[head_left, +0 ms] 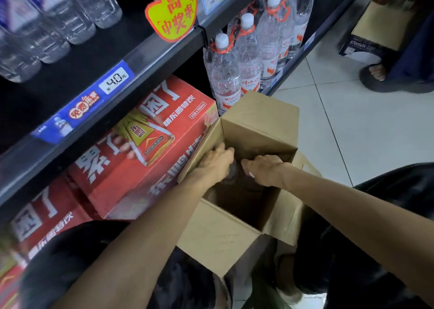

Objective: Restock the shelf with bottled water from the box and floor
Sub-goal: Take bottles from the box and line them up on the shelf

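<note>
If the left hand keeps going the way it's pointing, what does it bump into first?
Probably the dark bottle inside the cardboard box. The left hand reaches down into it, fingers at that shape; it's too dim to tell whether they already touch.

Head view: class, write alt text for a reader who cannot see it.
Both hands, left hand and right hand, reach into an open cardboard box on the floor before a shop shelf. Large water bottles stand beside red drink cartons.

Hidden inside the cardboard box (258, 130)

Both hands' fingertips and whatever they grip sink into shadow; small bottles (58, 22) upper left are blurred.
</note>
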Demonstrator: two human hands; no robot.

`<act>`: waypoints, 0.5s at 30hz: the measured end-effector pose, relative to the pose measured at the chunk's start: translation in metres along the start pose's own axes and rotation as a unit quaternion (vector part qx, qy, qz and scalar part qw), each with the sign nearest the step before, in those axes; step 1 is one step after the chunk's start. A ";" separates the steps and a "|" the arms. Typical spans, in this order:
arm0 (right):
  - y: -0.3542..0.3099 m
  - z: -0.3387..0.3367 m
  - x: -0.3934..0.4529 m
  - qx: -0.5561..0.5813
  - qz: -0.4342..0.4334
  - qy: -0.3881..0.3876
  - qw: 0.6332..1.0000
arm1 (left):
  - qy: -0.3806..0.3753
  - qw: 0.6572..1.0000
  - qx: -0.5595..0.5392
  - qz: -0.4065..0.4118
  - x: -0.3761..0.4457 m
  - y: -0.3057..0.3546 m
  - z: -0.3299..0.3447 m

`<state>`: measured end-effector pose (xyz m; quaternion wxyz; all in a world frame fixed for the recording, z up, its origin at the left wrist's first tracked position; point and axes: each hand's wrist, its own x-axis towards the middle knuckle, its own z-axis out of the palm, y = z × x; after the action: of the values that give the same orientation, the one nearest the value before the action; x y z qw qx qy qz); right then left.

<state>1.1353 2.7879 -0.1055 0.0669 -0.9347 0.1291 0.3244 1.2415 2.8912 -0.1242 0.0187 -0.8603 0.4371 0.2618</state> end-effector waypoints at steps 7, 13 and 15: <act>0.000 -0.053 -0.051 -0.036 -0.033 0.077 0.996 | 0.063 0.996 -0.061 0.015 -0.045 0.001 -0.055; 0.003 -0.107 -0.096 -0.077 -0.085 0.190 0.975 | 0.106 0.991 -0.074 0.032 -0.089 0.005 -0.116; 0.003 -0.123 -0.112 -0.069 -0.102 0.238 0.963 | 0.142 0.986 -0.075 0.040 -0.106 0.007 -0.136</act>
<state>1.1220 2.7813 0.0605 0.0017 -0.9955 0.0227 0.0919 1.2445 2.9305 0.0442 -0.1191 -0.8696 0.4483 0.1694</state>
